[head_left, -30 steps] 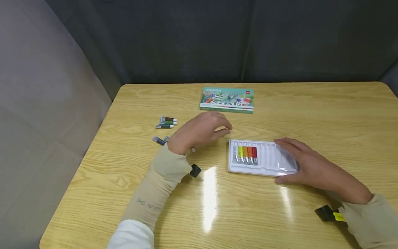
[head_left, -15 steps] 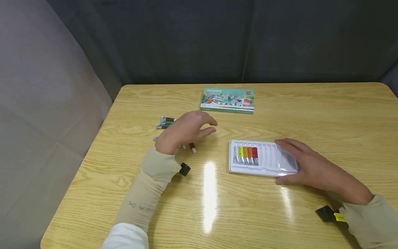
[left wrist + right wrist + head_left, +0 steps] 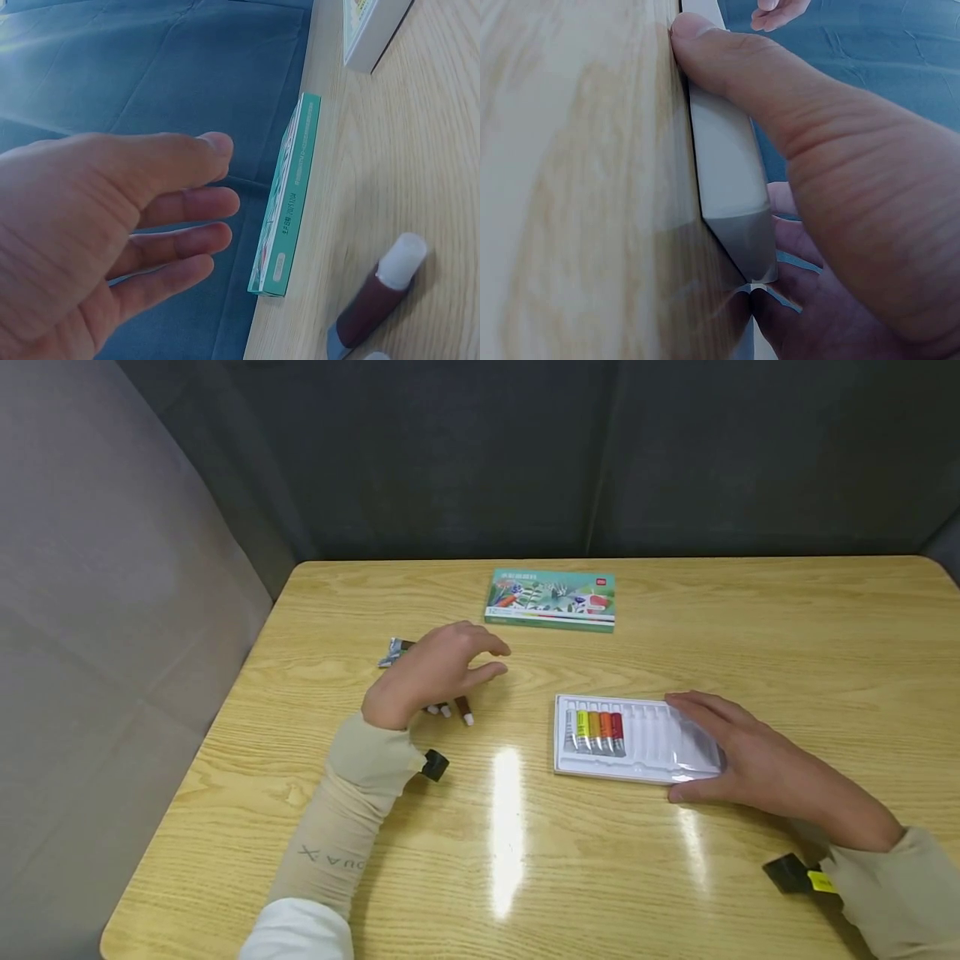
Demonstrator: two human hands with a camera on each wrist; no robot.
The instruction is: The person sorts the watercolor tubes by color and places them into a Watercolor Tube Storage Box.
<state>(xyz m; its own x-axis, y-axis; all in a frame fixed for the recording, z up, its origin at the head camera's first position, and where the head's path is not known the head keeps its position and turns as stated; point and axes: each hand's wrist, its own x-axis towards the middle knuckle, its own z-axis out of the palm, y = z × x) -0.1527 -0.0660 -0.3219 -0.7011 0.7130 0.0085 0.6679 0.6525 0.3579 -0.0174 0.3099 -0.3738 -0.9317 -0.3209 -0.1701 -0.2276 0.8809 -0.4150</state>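
A white paint tray (image 3: 647, 770) lies on the table, with several paint tubes (image 3: 595, 732) in silver, yellow, ochre, orange and red filling its left slots. My right hand (image 3: 738, 756) grips the tray's right end, thumb on the near side and fingers on the far side. To the left, my left hand (image 3: 438, 667) hovers over loose tubes, fingers loosely bent with nothing between them. A dark brown tube with a white cap (image 3: 367, 304) lies below it. More white caps (image 3: 438, 710) and silver tube ends (image 3: 392, 653) show around the hand, which hides the rest.
A green illustrated paint box (image 3: 551, 602) lies flat towards the back of the table (image 3: 787, 635). Dark cloth (image 3: 450, 460) hangs behind the far edge, and grey cloth (image 3: 127, 652) stands along the left side.
My left hand has moved left, away from the tray and over the loose tubes, uncovering the brown tube's cap. The right hand and tray stay in place.
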